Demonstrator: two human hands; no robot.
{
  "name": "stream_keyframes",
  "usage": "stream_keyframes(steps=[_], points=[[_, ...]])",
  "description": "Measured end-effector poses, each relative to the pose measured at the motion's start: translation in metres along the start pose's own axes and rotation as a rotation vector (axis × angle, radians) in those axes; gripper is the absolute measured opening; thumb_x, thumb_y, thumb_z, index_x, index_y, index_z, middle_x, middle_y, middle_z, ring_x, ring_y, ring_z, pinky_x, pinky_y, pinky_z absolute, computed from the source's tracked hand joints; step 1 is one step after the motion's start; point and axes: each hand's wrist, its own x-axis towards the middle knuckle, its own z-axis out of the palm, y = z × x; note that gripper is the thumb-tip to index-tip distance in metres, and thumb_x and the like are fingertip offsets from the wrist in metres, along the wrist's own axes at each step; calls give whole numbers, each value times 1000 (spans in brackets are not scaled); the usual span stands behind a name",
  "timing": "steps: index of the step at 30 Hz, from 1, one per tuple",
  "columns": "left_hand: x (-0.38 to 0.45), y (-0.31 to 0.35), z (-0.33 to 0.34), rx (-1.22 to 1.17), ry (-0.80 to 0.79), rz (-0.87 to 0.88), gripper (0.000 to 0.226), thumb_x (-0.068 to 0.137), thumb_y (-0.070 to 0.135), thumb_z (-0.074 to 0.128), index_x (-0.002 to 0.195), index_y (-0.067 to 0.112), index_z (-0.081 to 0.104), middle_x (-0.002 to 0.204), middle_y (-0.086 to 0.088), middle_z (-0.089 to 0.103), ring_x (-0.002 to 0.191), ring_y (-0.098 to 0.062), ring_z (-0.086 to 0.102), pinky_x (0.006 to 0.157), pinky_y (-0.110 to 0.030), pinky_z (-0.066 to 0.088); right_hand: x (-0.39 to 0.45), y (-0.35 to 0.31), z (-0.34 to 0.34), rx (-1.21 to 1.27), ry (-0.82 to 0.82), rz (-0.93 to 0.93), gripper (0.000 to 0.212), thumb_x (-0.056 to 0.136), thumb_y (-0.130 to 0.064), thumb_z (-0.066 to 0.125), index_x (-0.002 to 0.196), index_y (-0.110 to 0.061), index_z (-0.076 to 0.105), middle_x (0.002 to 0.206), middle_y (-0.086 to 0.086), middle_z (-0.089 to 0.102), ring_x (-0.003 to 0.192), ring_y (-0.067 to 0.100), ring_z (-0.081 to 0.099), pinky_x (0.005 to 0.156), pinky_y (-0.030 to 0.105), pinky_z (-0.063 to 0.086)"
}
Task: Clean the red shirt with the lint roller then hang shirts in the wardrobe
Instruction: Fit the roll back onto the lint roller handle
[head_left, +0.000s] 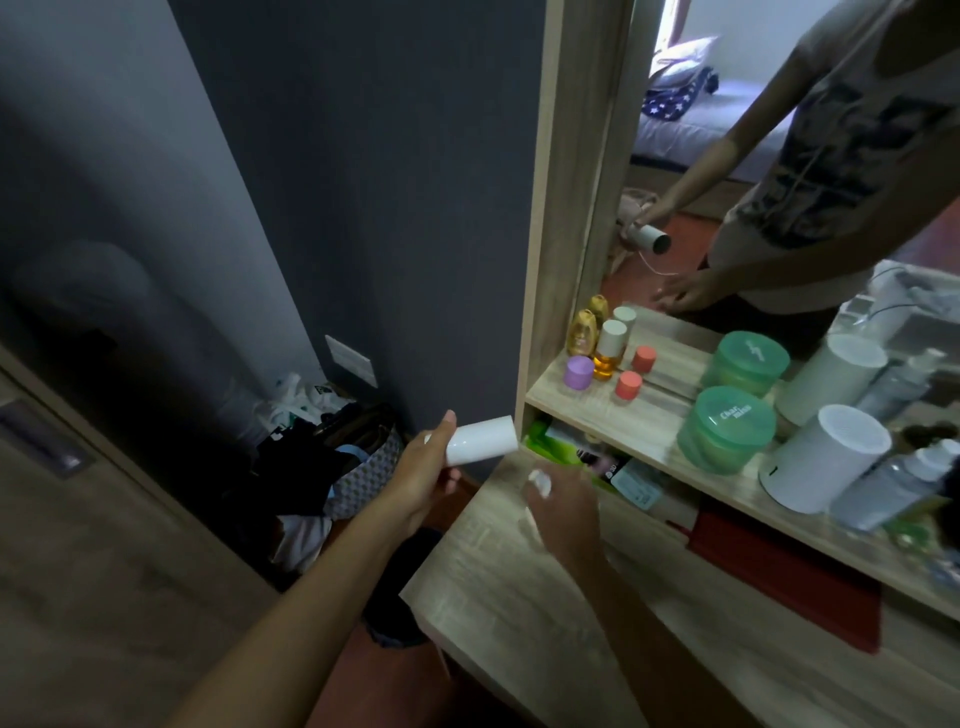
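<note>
Lint roller gripped in left hand; right hand blurred, loosely curled.

A white lint roller shows against a dark grey wall, beside a pale wood-grain dresser bearing a lilac jar, two coral-red jars, amber bottles, translucent green tubs, a white cylinder and a red cloth.
</note>
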Motion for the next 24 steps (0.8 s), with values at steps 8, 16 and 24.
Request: stream_keyframes(steps=[8, 16, 24], points=[[-8, 4, 21, -142, 8, -63, 47, 91, 50, 54, 111, 8, 58, 78, -7, 55, 49, -8, 47, 43, -19, 43, 19, -83, -39, 673, 182, 115, 14, 90, -15, 63, 102, -15, 56, 96, -7, 65, 83, -10, 62, 65, 7, 47], [-18, 10, 34, -238, -24, -102, 46, 92, 48, 53, 111, 7, 56, 57, -3, 60, 47, -7, 51, 43, -17, 45, 18, -86, -41, 797, 253, 51, 14, 91, -7, 62, 99, -11, 52, 104, 1, 65, 89, -10, 63, 76, 10, 49], [-26, 12, 45, -356, -56, -140, 44, 93, 49, 51, 96, 6, 58, 59, -7, 58, 49, -11, 52, 44, -20, 46, 7, -89, -40, 682, 304, -70, 7, 98, -20, 53, 103, -20, 56, 103, -7, 65, 99, -2, 61, 82, 15, 49]])
